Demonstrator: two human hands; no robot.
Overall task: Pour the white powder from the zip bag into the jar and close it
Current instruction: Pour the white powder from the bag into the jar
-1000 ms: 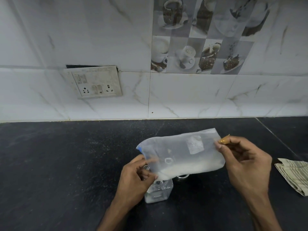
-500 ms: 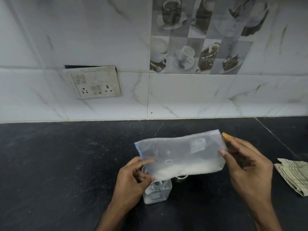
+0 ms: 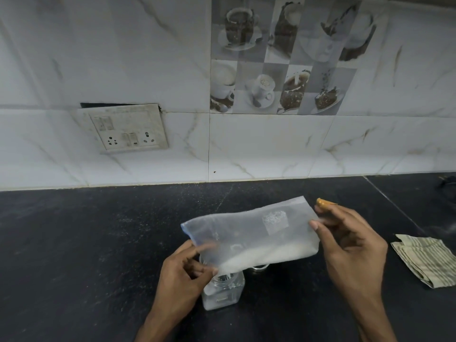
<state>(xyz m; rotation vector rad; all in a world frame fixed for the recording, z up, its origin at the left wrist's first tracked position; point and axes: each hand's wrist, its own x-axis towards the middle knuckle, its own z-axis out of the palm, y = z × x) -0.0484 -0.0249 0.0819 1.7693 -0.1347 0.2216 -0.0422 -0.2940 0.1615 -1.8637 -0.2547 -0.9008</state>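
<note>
A frosted zip bag [image 3: 251, 233] hangs sideways over the dark counter, with white powder [image 3: 266, 255] lying along its lower edge. My left hand [image 3: 182, 275] pinches the bag's lower left corner right above the mouth of a small square clear jar [image 3: 223, 291] that stands on the counter. My right hand [image 3: 350, 245] holds the bag's right end, slightly higher. A little powder shows at the jar's bottom. Behind the jar, a round metal-rimmed object [image 3: 259, 267], perhaps the lid, peeks out from under the bag.
A folded striped cloth [image 3: 427, 260] lies on the black counter [image 3: 86, 243] to the right. The tiled wall with a switch and socket plate [image 3: 125, 129] rises behind. A dark cable [image 3: 447, 183] sits at the far right edge.
The bag's left corner has dropped slightly toward the jar mouth and the powder has slid left along the lower edge. Both hands keep their grip.
</note>
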